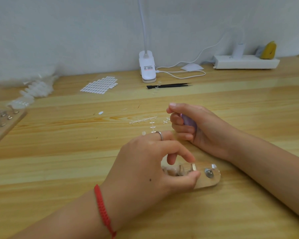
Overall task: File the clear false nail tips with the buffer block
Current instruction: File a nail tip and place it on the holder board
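Nail tips (171, 171) sat on clear holder (214, 178) on table (76, 161). Left hand (150, 169) pinched one between thumb and forefinger. Right hand (202, 130), just behind, fisted round purple buffer (188, 120).

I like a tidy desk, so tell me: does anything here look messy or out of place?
Only small mess: clear plastic scraps lie scattered on the table, and one white sticker sits apart from its sheet.
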